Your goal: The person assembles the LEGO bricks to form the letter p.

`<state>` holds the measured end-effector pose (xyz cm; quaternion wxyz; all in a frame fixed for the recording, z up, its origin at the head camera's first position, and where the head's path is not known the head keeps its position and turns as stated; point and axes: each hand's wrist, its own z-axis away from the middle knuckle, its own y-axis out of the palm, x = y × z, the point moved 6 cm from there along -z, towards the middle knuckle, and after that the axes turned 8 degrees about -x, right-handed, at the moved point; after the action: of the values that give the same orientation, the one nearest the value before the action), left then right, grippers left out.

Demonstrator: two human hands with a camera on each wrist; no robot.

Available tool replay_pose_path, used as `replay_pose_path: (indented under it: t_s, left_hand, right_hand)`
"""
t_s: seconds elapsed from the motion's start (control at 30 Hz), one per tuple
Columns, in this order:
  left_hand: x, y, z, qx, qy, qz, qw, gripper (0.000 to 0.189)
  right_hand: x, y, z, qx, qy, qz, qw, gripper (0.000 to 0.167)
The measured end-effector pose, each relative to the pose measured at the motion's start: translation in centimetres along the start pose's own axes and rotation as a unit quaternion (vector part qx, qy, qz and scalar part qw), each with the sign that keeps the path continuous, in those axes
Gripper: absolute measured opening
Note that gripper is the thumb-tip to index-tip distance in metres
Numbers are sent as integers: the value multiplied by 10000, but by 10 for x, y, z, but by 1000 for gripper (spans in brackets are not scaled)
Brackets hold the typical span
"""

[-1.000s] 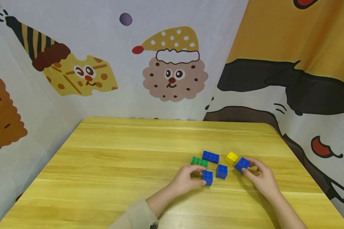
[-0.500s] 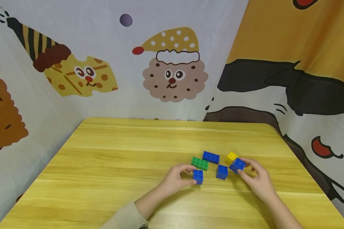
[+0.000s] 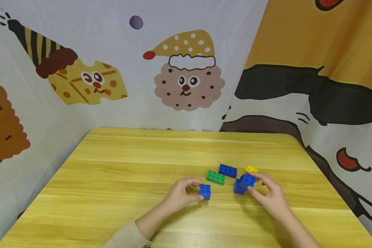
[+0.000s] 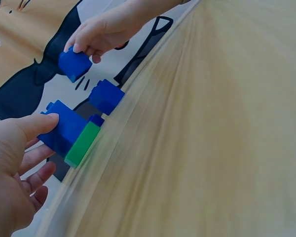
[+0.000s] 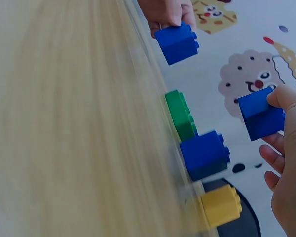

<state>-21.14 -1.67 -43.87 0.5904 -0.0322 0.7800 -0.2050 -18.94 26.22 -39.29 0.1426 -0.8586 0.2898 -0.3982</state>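
Note:
Between thumb and fingers, my left hand (image 3: 181,194) pinches a square blue toy brick (image 3: 205,192), studs up, left of the others. My right hand (image 3: 271,196) pinches a second square blue brick (image 5: 261,114), raised off the table in the right wrist view. In the head view that brick overlaps a third square blue brick (image 3: 238,188) standing on the table. A flat green brick (image 3: 215,177) lies beyond the left hand's brick, with a long blue brick (image 3: 228,170) just behind it. The yellow brick (image 5: 221,205) is partly hidden behind the right hand and its brick in the head view.
The bricks are on a wood-grain table (image 3: 127,165), right of its middle. Fabric printed with cartoon figures (image 3: 189,86) hangs behind the table's far edge and along both sides.
My left hand has drawn its blue brick leftward, away from the group. My right hand has carried its blue brick left, from beside the yellow brick to over the standing blue one.

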Motion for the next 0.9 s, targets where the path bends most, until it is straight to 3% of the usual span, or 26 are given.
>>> replay_pose_path:
  t_s: [0.3, 0.9]
  left_hand:
    - [7, -10, 6, 65, -63, 24, 10000, 38]
    - [18, -28, 19, 159, -148, 191, 9996, 38]
  right_hand:
    - [23, 19, 0, 395, 1, -174, 9991, 50]
    - [58, 53, -4, 883, -602, -891, 9903, 48]
